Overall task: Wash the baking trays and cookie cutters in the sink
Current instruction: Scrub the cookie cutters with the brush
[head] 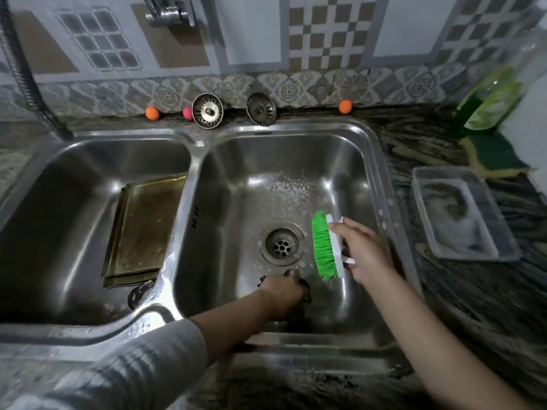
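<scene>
grey ribbed sleeve (left), seemingly knit

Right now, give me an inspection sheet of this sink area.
Surface: steel double sink set in a dark mottled counter; right basin wet, drain open.
Job's things: trays stacked in the left basin, stained; a small dark piece lies at their near edge; a dark item under the left hand, too blurred to name.
Clutter: two strainers and three small balls along the wall; sponge; green bottle; clear tub.
Grippers: right hand grips a green brush; left hand reaches down at the basin floor, fingers hidden.
Cables: metal hose at far left.
Surroundings: patterned tiles, tap above.
</scene>
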Action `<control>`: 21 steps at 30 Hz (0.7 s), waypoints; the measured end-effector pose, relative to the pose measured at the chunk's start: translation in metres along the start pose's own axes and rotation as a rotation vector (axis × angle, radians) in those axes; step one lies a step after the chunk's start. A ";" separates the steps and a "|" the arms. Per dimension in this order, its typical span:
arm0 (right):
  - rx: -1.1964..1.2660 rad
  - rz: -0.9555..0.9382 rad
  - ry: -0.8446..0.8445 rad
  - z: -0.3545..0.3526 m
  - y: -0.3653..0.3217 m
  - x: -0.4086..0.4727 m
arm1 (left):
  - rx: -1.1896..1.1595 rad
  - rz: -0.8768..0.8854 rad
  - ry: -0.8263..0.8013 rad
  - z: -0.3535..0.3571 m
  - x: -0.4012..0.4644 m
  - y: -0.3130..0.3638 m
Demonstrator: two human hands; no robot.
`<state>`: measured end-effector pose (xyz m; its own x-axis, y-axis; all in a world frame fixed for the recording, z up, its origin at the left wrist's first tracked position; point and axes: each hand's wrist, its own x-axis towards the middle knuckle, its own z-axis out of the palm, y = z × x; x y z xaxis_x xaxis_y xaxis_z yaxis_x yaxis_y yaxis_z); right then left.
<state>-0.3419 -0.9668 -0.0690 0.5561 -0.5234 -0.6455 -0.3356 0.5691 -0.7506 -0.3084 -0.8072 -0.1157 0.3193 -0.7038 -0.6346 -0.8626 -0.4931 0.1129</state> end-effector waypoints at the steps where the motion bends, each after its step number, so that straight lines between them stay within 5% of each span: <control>1: 0.000 0.003 0.004 0.000 0.001 0.000 | 0.024 0.019 0.019 0.002 0.001 -0.002; 7: -0.023 -0.051 -0.028 -0.007 -0.020 -0.014 | -0.130 -0.068 0.233 0.008 0.002 -0.018; 12: -0.035 -0.350 -0.022 -0.040 -0.089 -0.037 | -0.973 -0.075 0.613 -0.004 -0.013 -0.025; 17: -0.431 -0.619 0.248 -0.093 -0.140 -0.031 | -1.655 -0.054 0.674 -0.031 -0.017 -0.016; 21: -0.670 -0.596 0.325 -0.120 -0.139 -0.006 | -1.876 -0.074 0.668 -0.045 -0.019 -0.006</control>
<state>-0.3902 -1.1190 0.0223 0.5714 -0.8183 -0.0628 -0.4877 -0.2770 -0.8279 -0.2919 -0.8141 -0.0700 0.7816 -0.4864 -0.3906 0.4293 -0.0349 0.9025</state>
